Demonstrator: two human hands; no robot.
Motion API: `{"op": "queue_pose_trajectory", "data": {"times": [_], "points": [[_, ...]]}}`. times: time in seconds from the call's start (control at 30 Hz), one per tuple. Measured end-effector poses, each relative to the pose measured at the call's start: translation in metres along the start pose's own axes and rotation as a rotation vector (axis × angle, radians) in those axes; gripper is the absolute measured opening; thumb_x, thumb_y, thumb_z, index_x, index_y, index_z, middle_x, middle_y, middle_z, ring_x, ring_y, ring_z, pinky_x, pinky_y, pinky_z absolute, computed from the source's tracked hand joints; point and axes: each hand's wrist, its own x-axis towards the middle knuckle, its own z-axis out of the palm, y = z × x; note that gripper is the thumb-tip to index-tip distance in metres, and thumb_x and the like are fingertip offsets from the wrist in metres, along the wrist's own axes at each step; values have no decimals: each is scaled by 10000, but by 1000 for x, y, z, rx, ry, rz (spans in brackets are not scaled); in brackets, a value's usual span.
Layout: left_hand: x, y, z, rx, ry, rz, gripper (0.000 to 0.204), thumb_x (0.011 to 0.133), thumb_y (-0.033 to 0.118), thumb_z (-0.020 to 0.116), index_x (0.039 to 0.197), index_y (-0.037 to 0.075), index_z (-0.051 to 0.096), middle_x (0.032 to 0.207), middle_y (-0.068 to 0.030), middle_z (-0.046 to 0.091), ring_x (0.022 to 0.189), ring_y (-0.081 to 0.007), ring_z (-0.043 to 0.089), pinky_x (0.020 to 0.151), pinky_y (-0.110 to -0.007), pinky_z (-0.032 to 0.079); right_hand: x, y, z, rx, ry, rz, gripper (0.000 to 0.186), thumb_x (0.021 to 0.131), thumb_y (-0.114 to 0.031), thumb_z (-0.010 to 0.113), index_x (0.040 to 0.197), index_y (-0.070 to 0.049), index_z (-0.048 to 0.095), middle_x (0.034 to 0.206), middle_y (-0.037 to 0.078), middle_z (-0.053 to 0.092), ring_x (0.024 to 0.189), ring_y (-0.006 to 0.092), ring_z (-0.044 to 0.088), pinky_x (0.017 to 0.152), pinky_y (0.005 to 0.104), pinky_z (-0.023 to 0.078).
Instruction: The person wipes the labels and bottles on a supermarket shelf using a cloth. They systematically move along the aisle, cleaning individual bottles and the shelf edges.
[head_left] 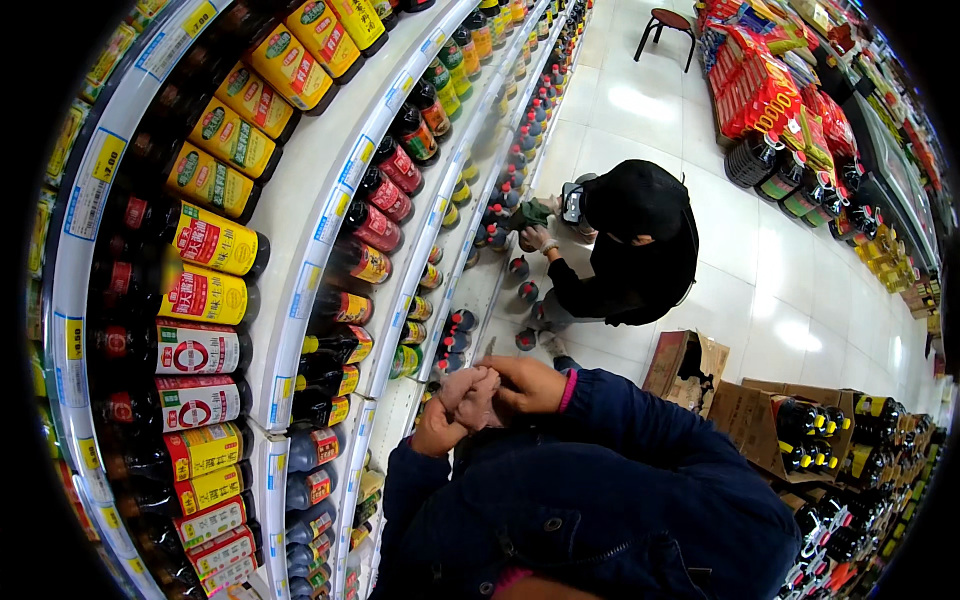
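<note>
At 6 o'clock, left hand [434, 429] and right hand [532, 386] are pinching pink cloth [467, 395]; gentle tugging should be helping.

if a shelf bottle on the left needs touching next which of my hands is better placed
Probably the left hand: it sits nearer those shelf bottles, while the right hand is beyond the crumpled pinkish item. Both hold it, so the left would need freeing.

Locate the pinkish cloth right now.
Head view, near the middle, slightly low: the pinkish cloth is bunched between the left hand and the right hand, just above the navy jacket in the picture.
</note>
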Motion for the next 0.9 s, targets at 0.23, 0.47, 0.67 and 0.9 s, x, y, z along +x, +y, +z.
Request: {"op": "queue_pose_trajectory", "data": {"times": [0.23, 0.47, 0.67, 0.9], "points": [[8, 9, -6, -80, 16, -144, 687, 771, -5, 694, 1382, 18, 381, 1326, -125, 509, 1233, -227, 498, 1023, -361, 422, 0, 13, -4, -245, 249, -114, 194, 860, -116, 524, 1022, -12, 499, 877, 229, 583, 812, 413, 577, 715, 465, 455], [-12, -41, -22, 222, 72, -265, 642, 678, 121, 808, 1228, 14, 494, 1216, -133, 566, 1153, -252, 551, 945, -345, 441, -4, -28, -9, 119, 42, -31, 249, 949, -169, 445, 1146, -16, 436, 916, 178, 578, 873, 301, 616, 734, 357, 491], [5, -36, -18, 683, 85, 144, 638, 685, 196, 799, 1241, 61, 516, 1266, -149, 519, 1207, -332, 478, 1003, -396, 383, 18, -47, -8, 387, -12, -70, 256, 956, -149, 446, 1184, -34, 442, 1034, 97, 531, 945, 147, 528, 793, 276, 444], [15, 5, 14, 471, 601, 55, 545, 799, 143, 672, 1254, -36, 431, 1122, -221, 557, 1032, -345, 566, 897, -381, 461, 70, -24, -11, 1041, 180, 129, 352, 871, -48, 527, 1221, -55, 488, 1095, 40, 558, 1001, 144, 560, 871, 297, 455]]}}
